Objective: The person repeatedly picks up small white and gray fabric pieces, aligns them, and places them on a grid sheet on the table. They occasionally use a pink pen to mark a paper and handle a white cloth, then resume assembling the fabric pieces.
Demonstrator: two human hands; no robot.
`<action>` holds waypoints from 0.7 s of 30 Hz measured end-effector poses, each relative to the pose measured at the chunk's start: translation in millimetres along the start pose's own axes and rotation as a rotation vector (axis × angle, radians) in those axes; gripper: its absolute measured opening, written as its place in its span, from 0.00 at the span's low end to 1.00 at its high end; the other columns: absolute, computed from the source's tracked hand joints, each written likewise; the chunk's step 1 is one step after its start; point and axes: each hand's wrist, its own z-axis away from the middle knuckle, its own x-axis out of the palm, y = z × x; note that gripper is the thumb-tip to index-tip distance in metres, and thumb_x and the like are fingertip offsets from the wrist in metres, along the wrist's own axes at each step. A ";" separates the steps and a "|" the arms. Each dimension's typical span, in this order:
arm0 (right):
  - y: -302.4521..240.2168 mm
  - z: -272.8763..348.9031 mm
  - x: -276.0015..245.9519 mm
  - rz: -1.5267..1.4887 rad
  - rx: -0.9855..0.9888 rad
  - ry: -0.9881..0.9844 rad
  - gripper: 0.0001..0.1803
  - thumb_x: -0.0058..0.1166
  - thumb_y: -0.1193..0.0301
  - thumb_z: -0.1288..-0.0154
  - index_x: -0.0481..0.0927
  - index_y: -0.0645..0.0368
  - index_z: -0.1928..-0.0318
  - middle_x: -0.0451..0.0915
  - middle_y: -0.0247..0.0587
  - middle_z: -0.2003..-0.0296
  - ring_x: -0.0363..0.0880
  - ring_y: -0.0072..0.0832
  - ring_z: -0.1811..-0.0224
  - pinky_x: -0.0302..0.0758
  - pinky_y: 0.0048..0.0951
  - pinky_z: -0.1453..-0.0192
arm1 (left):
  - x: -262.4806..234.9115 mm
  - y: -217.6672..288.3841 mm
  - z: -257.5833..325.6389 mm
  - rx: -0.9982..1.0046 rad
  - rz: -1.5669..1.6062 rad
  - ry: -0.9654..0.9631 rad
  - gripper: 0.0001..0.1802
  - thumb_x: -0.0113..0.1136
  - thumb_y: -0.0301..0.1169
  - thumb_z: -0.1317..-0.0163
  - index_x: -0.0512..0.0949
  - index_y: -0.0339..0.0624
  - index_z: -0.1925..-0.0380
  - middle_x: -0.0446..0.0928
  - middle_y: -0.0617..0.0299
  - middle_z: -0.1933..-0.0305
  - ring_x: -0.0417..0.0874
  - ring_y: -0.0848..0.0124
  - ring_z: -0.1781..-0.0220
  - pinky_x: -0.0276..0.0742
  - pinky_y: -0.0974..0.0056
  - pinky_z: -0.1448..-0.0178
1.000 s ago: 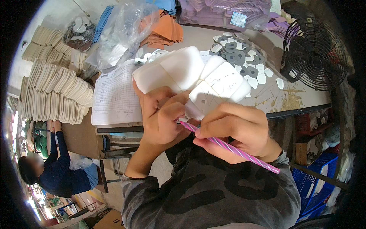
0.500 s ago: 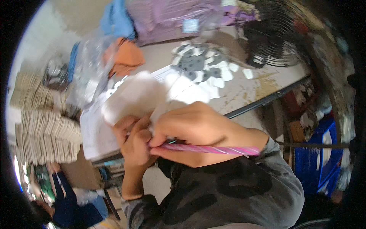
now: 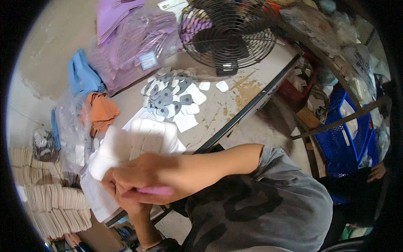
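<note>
My right hand (image 3: 145, 170) is closed round a pink pen (image 3: 155, 190), blurred by motion, with its tip hidden. My left hand (image 3: 136, 208) lies mostly behind the right one. Its curled fingers are pressed together at the near edge of white rounded pads (image 3: 112, 145); what they pinch is hidden. More white pads (image 3: 156, 133) with thin dark marks stand in a stack just beyond my right hand. Printed paper sheets (image 3: 98, 197) lie under the pads on the table.
Grey and white flat pieces (image 3: 166, 96) are heaped on the table (image 3: 218, 107), near a black fan (image 3: 226, 35). Orange (image 3: 103, 111), blue (image 3: 84, 73) and bagged purple pieces (image 3: 140, 38) lie behind. Cream stacks (image 3: 58, 206) stand left, a blue crate (image 3: 340, 134) right.
My view has turned, so the heap and fan appear farther left. Both hands appear lower and farther left, the right forearm now stretches over the table edge, and the pen shows shorter.
</note>
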 end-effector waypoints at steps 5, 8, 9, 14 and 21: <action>14.3 10.2 14.7 -0.038 0.165 -0.028 0.13 0.65 0.68 0.28 0.75 0.64 0.62 0.82 0.53 0.71 0.83 0.59 0.65 0.76 0.50 0.61 | 2.9 -0.2 3.9 0.048 -0.112 0.046 0.23 0.65 0.47 0.32 0.84 0.40 0.48 0.77 0.50 0.46 0.77 0.51 0.39 0.74 0.49 0.36; 17.0 11.8 19.5 -0.006 0.157 -0.015 0.14 0.66 0.67 0.28 0.76 0.64 0.59 0.84 0.54 0.70 0.85 0.58 0.64 0.78 0.48 0.60 | 7.7 -10.5 8.1 -0.038 -0.004 0.061 0.26 0.69 0.49 0.35 0.84 0.40 0.48 0.77 0.51 0.46 0.79 0.52 0.42 0.76 0.50 0.39; 17.0 10.8 20.8 0.002 0.179 -0.033 0.14 0.66 0.67 0.28 0.76 0.64 0.58 0.84 0.55 0.69 0.86 0.58 0.63 0.79 0.48 0.59 | 9.8 -15.4 9.8 -0.064 0.001 0.073 0.27 0.71 0.49 0.38 0.84 0.40 0.48 0.77 0.52 0.46 0.79 0.52 0.43 0.76 0.51 0.40; 12.8 15.5 17.6 -0.030 0.100 -0.030 0.18 0.67 0.70 0.29 0.75 0.63 0.46 0.83 0.53 0.56 0.84 0.52 0.52 0.79 0.44 0.50 | 7.6 -42.5 1.6 -0.168 0.268 0.118 0.28 0.78 0.38 0.39 0.77 0.38 0.44 0.76 0.58 0.48 0.79 0.61 0.45 0.76 0.57 0.39; 9.1 75.8 -41.8 0.457 0.114 0.366 0.53 0.84 0.67 0.45 0.65 0.60 0.23 0.71 0.47 0.31 0.71 0.43 0.29 0.71 0.45 0.27 | -6.0 -4.3 -30.7 0.177 0.122 0.318 0.33 0.88 0.24 0.50 0.66 0.43 0.59 0.75 0.57 0.50 0.76 0.62 0.49 0.70 0.57 0.35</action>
